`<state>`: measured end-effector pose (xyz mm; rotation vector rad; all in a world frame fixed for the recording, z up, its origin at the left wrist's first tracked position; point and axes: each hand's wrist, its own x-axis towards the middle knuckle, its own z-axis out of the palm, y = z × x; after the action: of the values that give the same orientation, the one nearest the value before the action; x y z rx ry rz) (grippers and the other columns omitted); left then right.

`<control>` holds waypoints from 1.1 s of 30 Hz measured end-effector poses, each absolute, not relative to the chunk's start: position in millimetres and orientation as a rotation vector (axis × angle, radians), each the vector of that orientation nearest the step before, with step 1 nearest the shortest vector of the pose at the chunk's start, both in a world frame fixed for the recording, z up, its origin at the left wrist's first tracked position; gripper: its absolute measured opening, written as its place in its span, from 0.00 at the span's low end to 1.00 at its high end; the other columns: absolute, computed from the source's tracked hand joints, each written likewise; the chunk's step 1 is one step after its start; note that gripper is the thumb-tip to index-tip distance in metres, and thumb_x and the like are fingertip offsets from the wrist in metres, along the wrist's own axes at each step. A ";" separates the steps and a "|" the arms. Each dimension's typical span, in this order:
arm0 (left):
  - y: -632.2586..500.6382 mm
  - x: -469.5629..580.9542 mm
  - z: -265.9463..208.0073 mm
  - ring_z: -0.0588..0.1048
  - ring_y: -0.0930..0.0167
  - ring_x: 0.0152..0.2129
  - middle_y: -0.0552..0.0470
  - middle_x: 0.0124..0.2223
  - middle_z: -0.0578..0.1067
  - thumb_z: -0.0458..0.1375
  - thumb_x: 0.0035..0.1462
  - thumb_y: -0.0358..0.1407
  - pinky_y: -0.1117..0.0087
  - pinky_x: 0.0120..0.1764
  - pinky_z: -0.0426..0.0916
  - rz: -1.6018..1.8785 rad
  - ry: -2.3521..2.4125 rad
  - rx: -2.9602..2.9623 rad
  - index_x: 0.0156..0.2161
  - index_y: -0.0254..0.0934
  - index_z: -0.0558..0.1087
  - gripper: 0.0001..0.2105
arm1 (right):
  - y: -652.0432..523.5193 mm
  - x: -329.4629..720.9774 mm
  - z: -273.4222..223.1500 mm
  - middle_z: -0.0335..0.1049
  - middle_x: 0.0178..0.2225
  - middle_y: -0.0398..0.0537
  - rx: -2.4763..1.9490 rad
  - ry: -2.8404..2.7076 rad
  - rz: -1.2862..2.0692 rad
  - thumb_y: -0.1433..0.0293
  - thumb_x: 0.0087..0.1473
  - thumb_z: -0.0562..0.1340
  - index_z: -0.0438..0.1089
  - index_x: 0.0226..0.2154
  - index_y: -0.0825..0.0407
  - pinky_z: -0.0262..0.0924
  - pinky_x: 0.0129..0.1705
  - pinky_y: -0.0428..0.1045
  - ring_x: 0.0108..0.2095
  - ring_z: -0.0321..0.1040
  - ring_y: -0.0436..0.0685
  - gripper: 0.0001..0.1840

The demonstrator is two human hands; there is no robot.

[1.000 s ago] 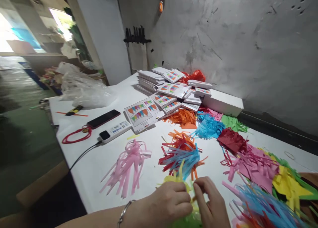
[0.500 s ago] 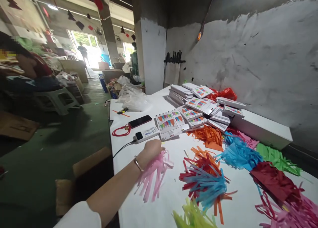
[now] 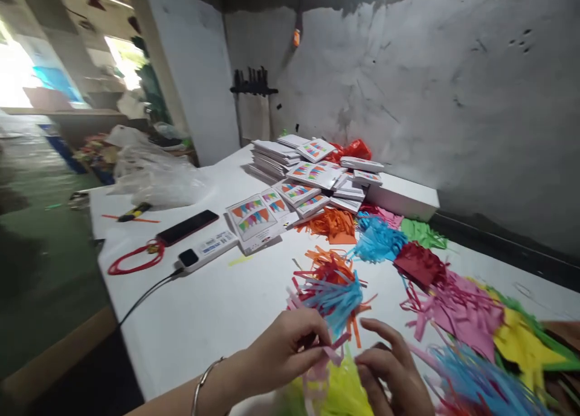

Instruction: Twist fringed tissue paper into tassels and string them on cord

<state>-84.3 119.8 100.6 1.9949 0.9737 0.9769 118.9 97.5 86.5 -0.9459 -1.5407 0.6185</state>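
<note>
My left hand (image 3: 294,346), with a bangle at its wrist, pinches the gathered end of a pink paper tassel (image 3: 319,370). The strips hang over a yellow-green tassel (image 3: 351,383) at the lower edge of the picture. Just to the right, my right hand (image 3: 394,367) is half curled, its finger and thumb apart and nothing visible between them. Beyond both hands lies a heap of blue, red and orange tassels (image 3: 338,295). A blue and red tassel bunch (image 3: 484,380) sits right of my right hand.
Printed packets (image 3: 317,174) are stacked at the back beside a long white box (image 3: 403,195). A phone (image 3: 188,227), a white device with a cable (image 3: 208,251) and a cutter knife (image 3: 135,211) lie left on the table. More tassels (image 3: 471,310) spread along the right.
My left hand has brought the pink tassel from the packets' side back towards me. My right hand has come into view beside it. The view has turned to the right.
</note>
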 end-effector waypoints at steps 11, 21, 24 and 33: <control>129.8 -97.9 115.9 0.76 0.67 0.37 0.45 0.44 0.77 0.58 0.59 0.29 0.71 0.40 0.69 0.598 0.862 2.160 0.38 0.38 0.77 0.06 | 109.0 159.5 98.8 0.70 0.38 0.45 -1.042 -1.467 0.838 0.65 0.65 0.59 0.72 0.36 0.48 0.58 0.19 0.41 0.20 0.60 0.44 0.08; 113.0 -49.4 121.4 0.68 0.60 0.53 0.44 0.54 0.73 0.55 0.65 0.36 0.58 0.56 0.63 1.041 1.098 2.093 0.48 0.41 0.73 0.08 | 98.1 131.1 96.7 0.73 0.38 0.48 -1.018 -1.441 0.893 0.63 0.63 0.61 0.74 0.34 0.49 0.57 0.22 0.43 0.21 0.60 0.46 0.09; 112.1 -40.4 110.3 0.71 0.63 0.44 0.45 0.42 0.77 0.51 0.68 0.40 0.60 0.50 0.65 0.998 0.913 1.967 0.40 0.38 0.74 0.11 | 96.0 129.2 100.2 0.73 0.39 0.48 -1.005 -1.397 0.918 0.62 0.62 0.61 0.75 0.34 0.49 0.57 0.21 0.43 0.21 0.60 0.46 0.11; 118.1 -44.9 98.7 0.67 0.76 0.18 0.54 0.22 0.71 0.65 0.56 0.52 0.75 0.26 0.61 0.859 0.657 0.741 0.36 0.32 0.78 0.21 | 88.9 130.6 107.0 0.62 0.18 0.39 -1.273 -1.437 0.846 0.55 0.61 0.59 0.74 0.31 0.50 0.51 0.22 0.44 0.18 0.58 0.48 0.18</control>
<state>-44.9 118.1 98.7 0.7410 0.6574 0.8586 130.6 88.9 107.0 -1.2727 -1.4368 0.8462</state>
